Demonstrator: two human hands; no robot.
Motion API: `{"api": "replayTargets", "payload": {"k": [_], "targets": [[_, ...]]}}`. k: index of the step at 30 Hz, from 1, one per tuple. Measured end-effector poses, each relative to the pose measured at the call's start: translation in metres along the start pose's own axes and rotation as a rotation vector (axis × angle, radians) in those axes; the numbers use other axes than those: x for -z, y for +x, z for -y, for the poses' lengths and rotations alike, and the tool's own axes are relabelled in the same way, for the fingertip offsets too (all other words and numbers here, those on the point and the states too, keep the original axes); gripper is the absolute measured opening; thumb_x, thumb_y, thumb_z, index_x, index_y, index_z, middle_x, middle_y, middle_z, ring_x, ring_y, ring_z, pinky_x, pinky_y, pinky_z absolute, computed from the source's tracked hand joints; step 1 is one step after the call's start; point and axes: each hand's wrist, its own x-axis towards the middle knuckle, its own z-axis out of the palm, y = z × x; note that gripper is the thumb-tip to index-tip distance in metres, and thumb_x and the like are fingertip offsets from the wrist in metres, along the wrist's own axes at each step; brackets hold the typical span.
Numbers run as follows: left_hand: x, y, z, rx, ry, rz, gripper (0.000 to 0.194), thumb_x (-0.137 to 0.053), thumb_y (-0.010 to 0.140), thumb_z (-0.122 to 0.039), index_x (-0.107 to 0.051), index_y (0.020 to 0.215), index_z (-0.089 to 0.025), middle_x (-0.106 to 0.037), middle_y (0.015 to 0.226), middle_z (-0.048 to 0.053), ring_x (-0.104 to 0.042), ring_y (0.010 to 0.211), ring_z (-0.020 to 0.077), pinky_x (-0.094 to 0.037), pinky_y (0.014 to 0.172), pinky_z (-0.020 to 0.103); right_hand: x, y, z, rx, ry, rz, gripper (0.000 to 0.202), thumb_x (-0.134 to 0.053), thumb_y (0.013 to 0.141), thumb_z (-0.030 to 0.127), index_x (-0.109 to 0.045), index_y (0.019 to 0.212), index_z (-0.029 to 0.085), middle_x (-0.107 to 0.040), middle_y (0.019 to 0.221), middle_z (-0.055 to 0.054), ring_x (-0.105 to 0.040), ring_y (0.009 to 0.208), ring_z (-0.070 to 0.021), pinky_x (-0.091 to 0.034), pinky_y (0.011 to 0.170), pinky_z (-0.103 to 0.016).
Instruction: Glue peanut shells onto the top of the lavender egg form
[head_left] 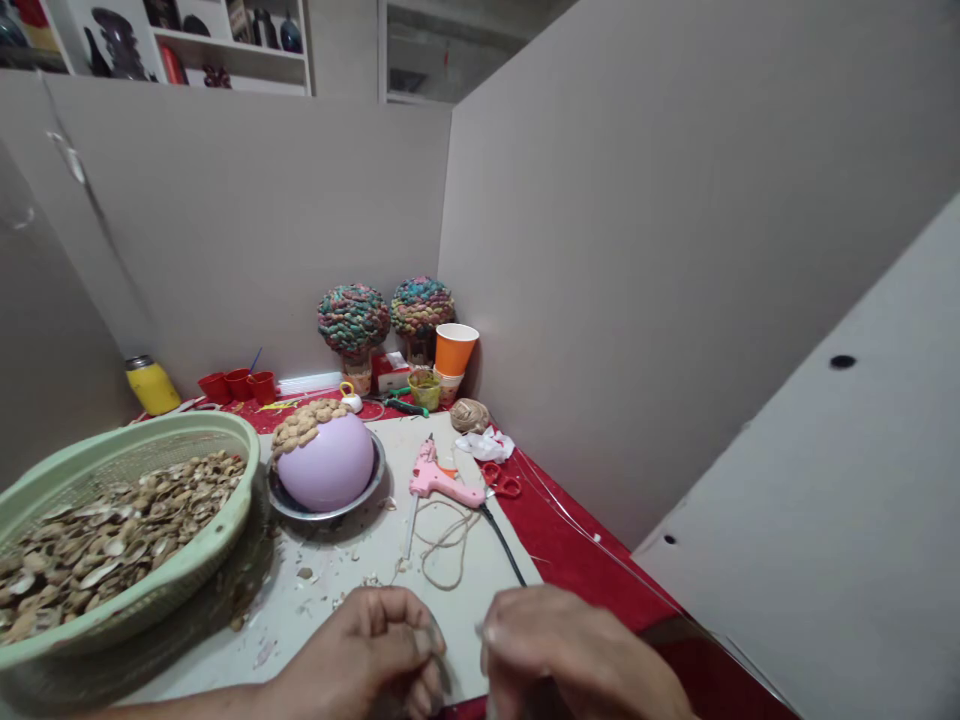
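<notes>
At the board's near edge, my left hand (375, 655) has its fingers curled towards the thumb. Facing it across a small gap, my right hand (581, 655) is also curled, slightly blurred; whatever either one holds is hidden or too small to name. Beyond them lies a pink hot glue gun (442, 482) with a glue stick in its back and a loop of twine (442, 580) beside it. Further left, a lilac balloon (330, 465) rests in a metal bowl (379, 480), peanut shells (304, 425) covering its top left.
A green basket (244, 440) of peanut shells stands at left. Red scissors (501, 480), a twine ball (470, 415) and white tissue (487, 443) lie right of the glue gun. Colourful shell-covered trees (353, 320), an orange cup (455, 350) and red cups (238, 384) line the back partition.
</notes>
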Motion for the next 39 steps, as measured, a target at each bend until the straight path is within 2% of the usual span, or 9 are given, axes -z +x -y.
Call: {"api": "replayTargets", "payload": {"k": [4, 7, 12, 16, 20, 23, 27, 33, 39], "targets": [[0.007, -0.004, -0.006, -0.063, 0.016, -0.040, 0.014, -0.066, 0.062, -0.027, -0.058, 0.064, -0.015, -0.062, 0.050, 0.002, -0.051, 0.045, 0.0112, -0.036, 0.052, 0.024, 0.005, 0.011, -0.012, -0.341, 0.178, -0.220, 0.022, -0.052, 0.097, 0.040, -0.062, 0.089, 0.022, -0.066, 0.063, 0.000, -0.061, 0.051, -0.0128, -0.049, 0.051, -0.022], [0.018, -0.002, -0.002, -0.143, 0.049, -0.065, 0.007, -0.054, 0.065, -0.023, -0.055, 0.061, -0.017, -0.057, 0.048, 0.001, -0.047, 0.043, 0.0121, -0.036, 0.050, 0.026, 0.007, 0.016, -0.035, -0.460, -0.025, -0.189, 0.028, -0.050, 0.096, 0.042, -0.049, 0.076, 0.021, -0.062, 0.064, 0.000, -0.060, 0.055, -0.0140, -0.050, 0.055, -0.025], [0.033, 0.002, 0.001, -0.260, 0.195, -0.107, 0.015, -0.040, 0.072, -0.021, -0.046, 0.058, -0.023, -0.045, 0.045, -0.003, -0.042, 0.046, 0.0156, -0.039, 0.051, 0.029, 0.018, 0.026, -0.080, -0.422, -0.456, -0.042, 0.010, -0.048, 0.092, 0.027, -0.054, 0.090, 0.019, -0.064, 0.088, -0.007, -0.061, 0.082, -0.0215, -0.049, 0.074, -0.034], [0.041, -0.010, -0.002, -0.340, 0.406, -0.167, 0.028, -0.044, 0.082, -0.023, -0.048, 0.055, -0.023, -0.048, 0.051, 0.000, -0.043, 0.054, 0.0169, -0.037, 0.056, 0.029, 0.025, 0.038, -0.103, -0.404, -0.694, 0.135, 0.036, -0.057, 0.085, 0.019, -0.053, 0.121, 0.015, -0.060, 0.120, -0.015, -0.052, 0.111, -0.0308, -0.040, 0.093, -0.044], [0.046, -0.021, -0.002, -0.376, 0.580, -0.240, 0.029, -0.064, 0.081, -0.042, -0.053, 0.062, -0.023, -0.052, 0.065, -0.001, -0.043, 0.062, 0.0163, -0.036, 0.062, 0.026, 0.025, 0.053, -0.111, -0.431, -0.861, 0.314, 0.032, -0.060, 0.085, 0.018, -0.057, 0.117, 0.015, -0.065, 0.106, -0.014, -0.057, 0.099, -0.0306, -0.042, 0.084, -0.040], [0.047, -0.017, 0.000, -0.276, 0.539, -0.165, 0.043, -0.054, 0.088, -0.054, -0.049, 0.061, -0.021, -0.045, 0.057, -0.003, -0.038, 0.055, 0.0132, -0.032, 0.055, 0.026, 0.024, 0.060, -0.111, -0.447, -0.955, 0.385, 0.028, -0.056, 0.089, 0.018, -0.057, 0.117, 0.015, -0.064, 0.101, -0.013, -0.059, 0.094, -0.0285, -0.042, 0.078, -0.036], [0.046, -0.006, -0.003, -0.278, 0.212, -0.117, 0.043, -0.066, 0.080, -0.056, -0.056, 0.068, -0.016, -0.059, 0.059, 0.001, -0.047, 0.054, 0.0112, -0.035, 0.055, 0.024, 0.023, 0.064, -0.112, -0.473, -1.035, 0.404, 0.026, -0.047, 0.097, 0.023, -0.055, 0.121, 0.016, -0.063, 0.101, -0.013, -0.060, 0.086, -0.0253, -0.042, 0.073, -0.033], [0.045, -0.003, -0.016, -0.252, 0.158, -0.123, 0.040, -0.078, 0.072, -0.048, -0.066, 0.070, -0.010, -0.069, 0.065, 0.008, -0.058, 0.054, 0.0130, -0.045, 0.057, 0.027, 0.024, 0.056, -0.122, -0.436, -0.990, 0.385, 0.038, -0.042, 0.098, 0.020, -0.049, 0.135, 0.016, -0.060, 0.099, -0.014, -0.059, 0.082, -0.0262, -0.044, 0.071, -0.035], [0.046, -0.001, -0.018, -0.226, 0.102, -0.129, 0.034, -0.081, 0.070, -0.040, -0.068, 0.079, -0.010, -0.072, 0.075, 0.010, -0.060, 0.055, 0.0125, -0.047, 0.058, 0.027, 0.035, 0.044, -0.123, -0.360, -0.715, 0.165, 0.040, -0.042, 0.099, 0.028, -0.048, 0.137, 0.018, -0.059, 0.102, -0.013, -0.058, 0.092, -0.0272, -0.047, 0.085, -0.043]]}}
